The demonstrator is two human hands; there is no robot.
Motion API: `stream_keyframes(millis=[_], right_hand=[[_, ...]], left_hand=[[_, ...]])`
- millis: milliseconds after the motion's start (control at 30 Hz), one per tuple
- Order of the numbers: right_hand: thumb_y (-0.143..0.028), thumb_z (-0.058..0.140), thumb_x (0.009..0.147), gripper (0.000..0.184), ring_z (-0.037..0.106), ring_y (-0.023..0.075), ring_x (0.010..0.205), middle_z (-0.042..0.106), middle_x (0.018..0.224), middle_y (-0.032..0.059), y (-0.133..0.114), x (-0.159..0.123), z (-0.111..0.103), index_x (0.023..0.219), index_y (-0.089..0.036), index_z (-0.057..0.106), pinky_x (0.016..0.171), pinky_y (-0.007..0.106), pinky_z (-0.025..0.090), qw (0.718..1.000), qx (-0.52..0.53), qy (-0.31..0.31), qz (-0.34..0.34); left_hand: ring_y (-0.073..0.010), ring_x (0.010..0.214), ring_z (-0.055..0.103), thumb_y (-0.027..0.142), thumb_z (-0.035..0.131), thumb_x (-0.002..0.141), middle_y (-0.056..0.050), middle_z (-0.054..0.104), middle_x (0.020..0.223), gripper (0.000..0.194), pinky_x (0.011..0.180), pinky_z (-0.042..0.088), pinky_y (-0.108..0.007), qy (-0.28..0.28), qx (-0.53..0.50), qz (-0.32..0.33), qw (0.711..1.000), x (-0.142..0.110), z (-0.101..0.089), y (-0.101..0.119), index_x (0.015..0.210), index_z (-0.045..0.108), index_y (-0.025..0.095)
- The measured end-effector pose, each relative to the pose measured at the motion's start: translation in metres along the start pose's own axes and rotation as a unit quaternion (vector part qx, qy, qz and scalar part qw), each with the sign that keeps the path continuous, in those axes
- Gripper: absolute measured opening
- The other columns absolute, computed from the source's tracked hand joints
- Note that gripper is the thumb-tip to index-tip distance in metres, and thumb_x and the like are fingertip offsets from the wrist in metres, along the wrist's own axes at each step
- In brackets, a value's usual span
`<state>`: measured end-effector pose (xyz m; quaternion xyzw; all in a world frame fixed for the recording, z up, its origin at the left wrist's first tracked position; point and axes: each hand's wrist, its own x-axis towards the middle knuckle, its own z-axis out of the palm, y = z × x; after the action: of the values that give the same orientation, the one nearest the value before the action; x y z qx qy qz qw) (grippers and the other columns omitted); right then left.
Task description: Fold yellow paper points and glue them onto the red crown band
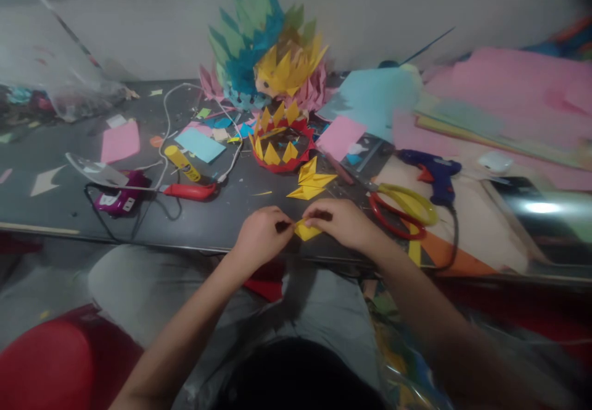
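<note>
My left hand (261,234) and my right hand (340,222) meet at the near edge of the dark table (208,219), both pinching a small folded piece of yellow paper (306,231) between their fingertips. Just beyond lie a few folded yellow paper points (309,182). Behind them sits a red paper ring (282,145) set with yellow points. At the back stands a pile of spiky paper flowers in teal, yellow and pink (268,65).
Scissors with red and yellow handles (402,209) and a blue glue gun (435,172) lie to the right, near pink and blue sheets (499,95). On the left are a yellow glue stick (182,162), a red-handled tool (189,191), a white cable and paper scraps.
</note>
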<state>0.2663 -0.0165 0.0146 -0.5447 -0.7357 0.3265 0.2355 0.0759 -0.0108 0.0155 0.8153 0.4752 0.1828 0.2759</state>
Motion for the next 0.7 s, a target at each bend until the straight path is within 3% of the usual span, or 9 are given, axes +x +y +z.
stream_keyframes(millis=[100,267,467,700], right_hand=[[-0.02,0.065,0.075,0.008,0.062,0.0143,0.073,0.069,0.079,0.0025,0.008,0.004,-0.003,0.08,-0.019,0.07,0.068,0.024,0.045,0.998,-0.012,-0.02,-0.064],[-0.025,0.058,0.082,0.016,0.063,0.014,0.077,0.069,0.085,0.0049,0.026,0.008,-0.003,0.081,-0.02,0.073,0.072,0.025,0.047,0.984,-0.043,-0.01,-0.171],[-0.027,0.043,0.09,0.03,0.062,0.0134,0.081,0.068,0.088,0.0054,0.033,0.005,-0.007,0.09,-0.022,0.073,0.075,0.024,0.048,0.965,-0.091,-0.038,-0.241],[-0.022,0.035,0.093,0.036,0.061,0.0144,0.087,0.068,0.092,0.008,0.034,0.002,-0.014,0.097,-0.021,0.071,0.08,0.026,0.047,0.943,-0.137,-0.056,-0.297]], left_hand=[[-0.014,0.074,0.062,0.021,0.059,0.078,0.0,0.069,0.083,0.012,0.064,0.042,-0.022,-0.047,0.028,0.031,0.998,0.005,-0.008,-0.002,0.078,0.071,0.022],[-0.0119,0.075,0.061,0.02,0.06,0.079,0.002,0.067,0.086,0.012,0.062,0.041,-0.02,-0.07,0.008,0.105,0.992,0.017,-0.011,-0.014,0.085,0.07,0.023],[-0.0116,0.075,0.06,0.015,0.055,0.083,-0.001,0.065,0.087,0.017,0.069,0.044,-0.021,-0.117,0.005,0.192,0.975,0.026,-0.016,-0.022,0.09,0.069,0.02],[-0.011,0.076,0.06,0.019,0.053,0.086,-0.002,0.063,0.089,0.017,0.071,0.043,-0.02,-0.13,0.028,0.216,0.967,0.026,-0.019,-0.025,0.094,0.068,0.019]])
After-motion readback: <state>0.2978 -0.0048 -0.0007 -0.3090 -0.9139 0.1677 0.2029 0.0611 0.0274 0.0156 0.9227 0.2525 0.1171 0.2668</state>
